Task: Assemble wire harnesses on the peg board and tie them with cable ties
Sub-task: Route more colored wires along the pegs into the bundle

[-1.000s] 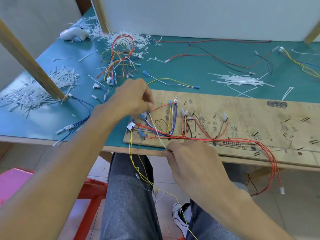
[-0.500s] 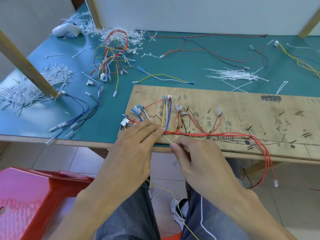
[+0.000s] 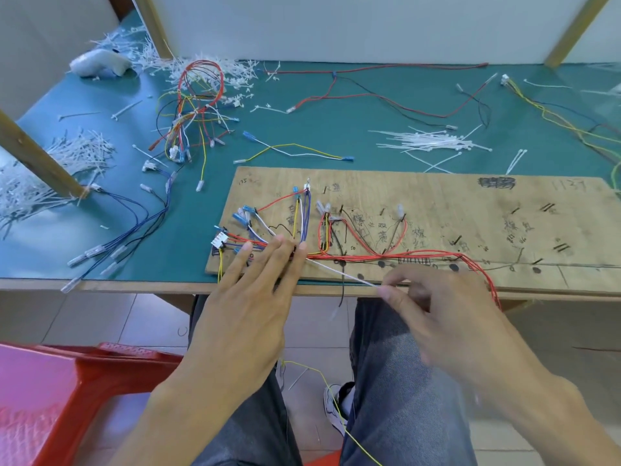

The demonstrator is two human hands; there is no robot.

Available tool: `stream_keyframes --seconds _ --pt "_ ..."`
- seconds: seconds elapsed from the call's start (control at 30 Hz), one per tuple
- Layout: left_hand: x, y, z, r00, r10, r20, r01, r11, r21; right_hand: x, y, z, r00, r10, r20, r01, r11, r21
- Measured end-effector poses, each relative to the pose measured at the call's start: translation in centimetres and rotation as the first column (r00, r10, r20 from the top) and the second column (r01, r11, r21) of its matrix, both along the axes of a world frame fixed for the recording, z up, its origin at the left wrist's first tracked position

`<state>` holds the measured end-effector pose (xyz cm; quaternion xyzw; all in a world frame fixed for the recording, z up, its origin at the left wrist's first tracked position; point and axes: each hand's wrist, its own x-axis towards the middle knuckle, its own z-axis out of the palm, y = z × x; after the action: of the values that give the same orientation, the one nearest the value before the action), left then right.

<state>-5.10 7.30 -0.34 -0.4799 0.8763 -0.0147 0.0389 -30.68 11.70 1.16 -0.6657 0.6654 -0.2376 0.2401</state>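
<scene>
Green table top [image 3: 336, 129], backed by a white wall panel [image 3: 336, 25] and crossed by wooden posts. The wooden board [image 3: 437, 196] lies along the table's near edge. Behind the board I see a heap of spare ties [image 3: 430, 142]; behind its left end, a loose bundle of coloured wires [image 3: 195, 112]; left of it, blue wires [image 3: 134, 223]. Below the board's left end stands a red stool [image 3: 67, 398].

The wire harness [image 3: 369, 255] runs along the board's near edge, mostly red, with branches rising to the pegs.

Compared with half a second ago, the right hand [image 3: 447, 314] has drawn away to the right, and the white cable tie [image 3: 339, 272] now stretches taut in a longer line from the harness to that hand.

The left hand [image 3: 248, 314] lies palm down at the board's left end, fingers straight and pressing the wires flat, holding nothing. The right hand, motion-blurred, pinches the tie's free end between thumb and forefinger, just in front of the board's near edge.
</scene>
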Motion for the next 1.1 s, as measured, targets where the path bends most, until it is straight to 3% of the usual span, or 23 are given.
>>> stream_keyframes --seconds 0.2,0.4,0.7,1.1 --pt "-0.9 0.6 -0.3 0.989 0.050 -0.141 -0.061 0.995 -0.080 -4.6 -1.4 1.0 0.996 -0.062 -0.070 0.057 0.996 -0.076" --pt "-1.0 0.9 -1.2 0.988 0.049 -0.147 -0.067 0.990 -0.121 -7.4 -2.4 2.0 0.977 -0.143 -0.161 0.126 0.986 -0.112" --pt "-0.8 0.6 -1.9 0.988 0.035 -0.149 -0.057 0.987 -0.148 -8.9 -2.2 1.4 0.947 -0.291 -0.132 0.282 0.956 -0.083" --pt "-0.7 0.5 -2.5 0.986 0.014 -0.165 -0.044 0.983 -0.178 -9.5 -4.3 1.0 0.972 -0.122 -0.198 0.088 0.981 -0.175"
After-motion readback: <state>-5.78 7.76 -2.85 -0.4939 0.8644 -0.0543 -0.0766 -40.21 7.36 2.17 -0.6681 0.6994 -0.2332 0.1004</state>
